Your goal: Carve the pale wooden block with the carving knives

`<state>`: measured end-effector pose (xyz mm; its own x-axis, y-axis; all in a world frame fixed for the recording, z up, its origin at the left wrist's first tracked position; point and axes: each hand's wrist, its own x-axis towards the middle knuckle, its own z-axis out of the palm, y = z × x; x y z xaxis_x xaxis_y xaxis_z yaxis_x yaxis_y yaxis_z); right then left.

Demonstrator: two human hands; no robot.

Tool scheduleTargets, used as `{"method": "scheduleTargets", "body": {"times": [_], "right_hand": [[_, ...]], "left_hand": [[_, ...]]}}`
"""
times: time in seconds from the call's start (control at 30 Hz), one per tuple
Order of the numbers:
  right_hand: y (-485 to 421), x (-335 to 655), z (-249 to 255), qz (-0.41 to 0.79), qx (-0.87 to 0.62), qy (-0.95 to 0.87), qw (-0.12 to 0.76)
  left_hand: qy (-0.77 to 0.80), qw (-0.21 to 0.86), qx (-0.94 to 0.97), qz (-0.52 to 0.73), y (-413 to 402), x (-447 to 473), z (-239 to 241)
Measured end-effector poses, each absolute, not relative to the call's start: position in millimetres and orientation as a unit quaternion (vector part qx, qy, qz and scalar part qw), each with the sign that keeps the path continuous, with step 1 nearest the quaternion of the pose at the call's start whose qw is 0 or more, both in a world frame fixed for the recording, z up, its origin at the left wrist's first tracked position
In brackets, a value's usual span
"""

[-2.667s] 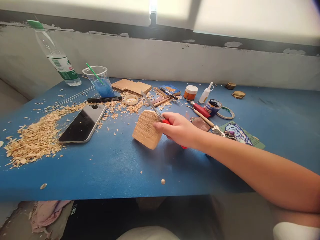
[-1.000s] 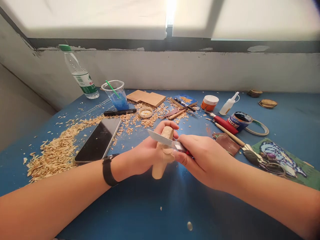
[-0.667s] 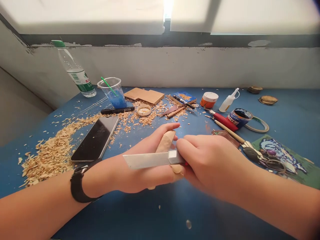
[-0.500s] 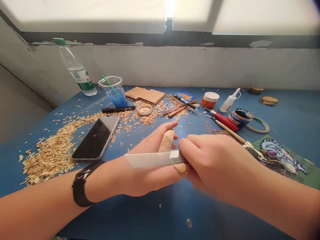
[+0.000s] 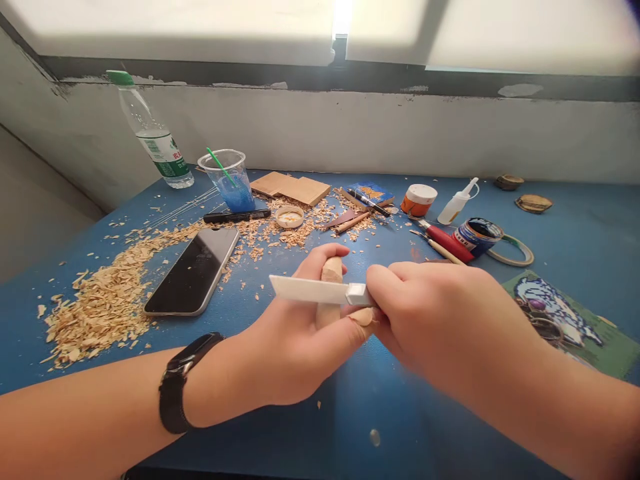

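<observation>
My left hand (image 5: 295,340), with a black watch on its wrist, is wrapped round a pale piece of wood (image 5: 330,315). The wood's rounded far end shows above the blade, and the rest is partly hidden by the fingers. In my right hand (image 5: 430,307) is a utility knife (image 5: 313,291), its handle covered by the closed fingers. The long flat blade points left and crosses over the wood. A pale covering (image 5: 363,316) sits on my left thumb, close against the right hand's fingers.
Wood shavings (image 5: 107,303) are heaped at the left beside a phone (image 5: 195,270). Behind stand a water bottle (image 5: 160,147) and a plastic cup (image 5: 233,190) of blue liquid. Wooden boards (image 5: 305,191), a paint jar (image 5: 419,200), a glue bottle (image 5: 455,205) and a green painting (image 5: 575,327) lie around.
The blade has moved up and away along the wood, towards its far end. My left hand has turned, its wrist shifting a little to the right.
</observation>
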<state>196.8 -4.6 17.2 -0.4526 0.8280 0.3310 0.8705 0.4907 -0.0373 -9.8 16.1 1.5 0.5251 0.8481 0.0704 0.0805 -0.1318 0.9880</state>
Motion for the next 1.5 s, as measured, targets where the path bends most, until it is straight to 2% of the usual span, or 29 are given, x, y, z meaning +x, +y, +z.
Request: {"method": "scheduleTargets", "body": {"times": [0.23,0.5,0.8,1.03,1.17,1.27,1.4,1.5], "right_hand": [[-5,185,23,-0.096,-0.550,-0.823,0.108],[11,176,44,-0.010,-0.511,-0.859,-0.003],[41,155,58,0.043,-0.514,-0.856,0.019],[33,138,52,-0.030,-0.577,-0.816,-0.010],[26,138,34,-0.055,-0.579,-0.812,0.053],[29,142,12,-0.052,-0.580,-0.802,0.131],[37,150,-17,0.027,-0.542,-0.802,0.250],[40,158,-30,0.114,-0.519,-0.792,0.299]], "left_hand": [[0.351,0.550,0.668,0.359,30,-13,-6],[0.302,0.565,0.686,0.345,52,-23,-2],[0.285,0.599,0.646,0.378,76,-31,-12],[0.267,0.643,0.615,0.370,92,-34,-22],[0.301,0.620,0.600,0.405,90,-32,-18],[0.318,0.602,0.609,0.406,89,-31,-11],[0.316,0.619,0.611,0.380,88,-31,-7],[0.313,0.582,0.643,0.387,85,-30,-8]]}}
